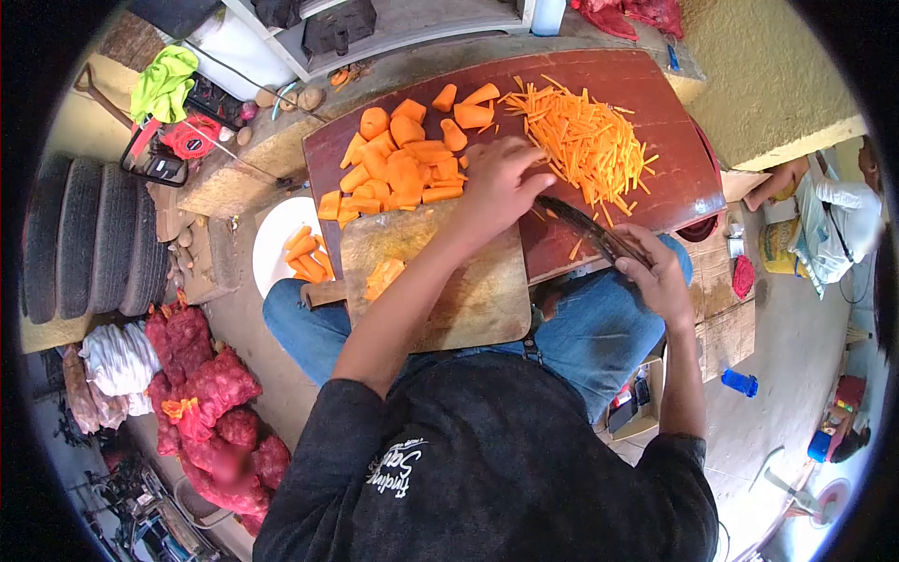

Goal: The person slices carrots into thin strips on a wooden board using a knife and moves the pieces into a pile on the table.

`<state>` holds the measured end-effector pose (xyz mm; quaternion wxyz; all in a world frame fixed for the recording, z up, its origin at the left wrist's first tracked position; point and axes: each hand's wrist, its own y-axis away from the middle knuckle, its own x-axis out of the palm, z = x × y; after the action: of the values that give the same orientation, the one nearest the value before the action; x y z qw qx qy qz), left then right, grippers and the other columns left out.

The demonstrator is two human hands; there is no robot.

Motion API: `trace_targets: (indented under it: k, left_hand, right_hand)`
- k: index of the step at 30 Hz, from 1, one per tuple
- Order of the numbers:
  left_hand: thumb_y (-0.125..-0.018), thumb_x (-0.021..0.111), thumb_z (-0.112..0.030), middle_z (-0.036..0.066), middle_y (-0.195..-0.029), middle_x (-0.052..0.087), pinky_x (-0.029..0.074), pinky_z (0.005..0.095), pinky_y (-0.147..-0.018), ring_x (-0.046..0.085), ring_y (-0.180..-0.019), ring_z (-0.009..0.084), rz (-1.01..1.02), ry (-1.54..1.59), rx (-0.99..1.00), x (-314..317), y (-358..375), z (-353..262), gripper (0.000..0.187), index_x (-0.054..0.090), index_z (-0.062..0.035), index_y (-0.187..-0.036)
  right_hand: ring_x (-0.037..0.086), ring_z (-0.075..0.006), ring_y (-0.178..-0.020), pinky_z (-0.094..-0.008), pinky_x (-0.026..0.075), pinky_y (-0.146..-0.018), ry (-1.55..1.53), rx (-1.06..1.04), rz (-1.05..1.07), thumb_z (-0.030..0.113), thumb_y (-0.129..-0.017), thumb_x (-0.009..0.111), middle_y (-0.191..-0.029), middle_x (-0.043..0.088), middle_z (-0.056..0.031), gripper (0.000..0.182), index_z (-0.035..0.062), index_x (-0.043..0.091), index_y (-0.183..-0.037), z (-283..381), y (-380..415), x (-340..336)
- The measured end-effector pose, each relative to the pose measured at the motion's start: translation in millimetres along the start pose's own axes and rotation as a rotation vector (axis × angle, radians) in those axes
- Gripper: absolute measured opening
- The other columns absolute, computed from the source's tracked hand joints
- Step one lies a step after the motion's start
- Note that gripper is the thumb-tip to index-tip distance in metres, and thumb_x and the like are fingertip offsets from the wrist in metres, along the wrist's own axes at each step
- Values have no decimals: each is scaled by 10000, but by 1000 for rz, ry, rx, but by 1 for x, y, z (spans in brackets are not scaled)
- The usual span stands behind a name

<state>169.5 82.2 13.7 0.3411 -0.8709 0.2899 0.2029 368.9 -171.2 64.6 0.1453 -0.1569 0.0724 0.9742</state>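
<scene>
My right hand is wrapped round the handle end of a dark-bladed knife. The blade points up and left across the red table. My left hand is beside the blade's tip, thumb and bent fingers apart; whether it touches the blade is unclear. Above the knife lies a heap of thin carrot strips. Left of my left hand are peeled carrot chunks. Nearest my lap, a worn wooden cutting board bears a few flat carrot pieces, partly behind my left forearm.
The red table overhangs my knees. A white bowl with carrots stands at its left. Further left are red mesh sacks and stacked tires. A concrete ledge runs behind, and another person is far right.
</scene>
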Motion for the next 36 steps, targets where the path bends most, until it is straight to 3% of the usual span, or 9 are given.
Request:
trace_targets:
  k: [6,15,16,20,24,27,30,32,36]
  left_hand:
    - [-923,855,-233,131,-1035,746,472,454,-968,695,-1009,345,-63,-59,-138,-87,70,-6,305,799,-24,-1138]
    - [-926,867,-176,98,-855,694,449,415,-872,650,-858,288,-92,-80,-341,-133,161,-35,203,803,-13,-1028]
    - [-924,867,-171,95,-860,696,447,415,-869,652,-860,287,-118,-97,-326,-133,163,-37,195,805,-18,-1029]
    - [-925,870,-164,94,-895,710,467,413,-845,664,-872,296,-151,-110,-262,-124,168,-38,181,814,-35,-1040]
    - [-930,865,-156,91,-932,715,462,417,-821,658,-849,301,-72,-119,-68,-114,148,-31,179,810,-40,-1055]
    - [-935,867,-161,88,-962,732,497,403,-859,691,-886,267,3,-32,-105,-100,136,-27,202,798,-28,-1071]
    - [-963,864,-182,71,-1040,757,542,378,-920,720,-959,224,-28,291,-357,-59,106,-23,303,761,5,-1177]
    - [-989,854,-203,70,-1161,764,567,374,-1004,730,-1063,191,-163,841,-636,-24,70,-26,444,689,53,-1312]
    - [-1031,798,-174,87,-1234,766,591,409,-1050,750,-1120,210,-20,1442,-677,14,-1,-5,377,684,15,-1336]
  right_hand:
    - [732,-184,-1166,-335,574,-1028,-19,252,111,-8,-1029,706,-1249,800,-108,432,-36,664,-1458,-10,-28,12]
    - [745,-146,-1079,-302,594,-950,243,-29,-179,23,-1043,716,-1193,819,-109,393,-41,704,-1431,-19,-87,0]
    - [708,-111,-929,-282,586,-826,193,-106,-216,35,-1048,718,-1116,804,-70,399,-26,705,-1443,-21,-89,2]
    - [633,-49,-728,-227,513,-625,127,20,-164,87,-1098,671,-1085,762,-17,420,-10,660,-1506,-13,-79,10]
    - [566,-57,-601,-228,462,-519,-150,60,-180,194,-1147,637,-871,635,25,443,10,606,-1549,-16,-72,30]
    - [560,-63,-586,-237,461,-496,-406,105,-147,260,-1164,615,-867,631,9,440,10,593,-1526,-16,-64,36]
    - [546,-68,-564,-236,459,-484,-521,118,-92,326,-1166,604,-877,636,-7,421,16,593,-1450,-18,-54,41]
    - [542,-70,-547,-237,455,-477,-544,120,-94,330,-1160,611,-862,643,-17,395,9,603,-1392,-4,-49,49]
    - [555,-80,-540,-241,456,-464,-608,137,-55,334,-1154,618,-860,656,-33,383,2,606,-1343,-4,-46,42]
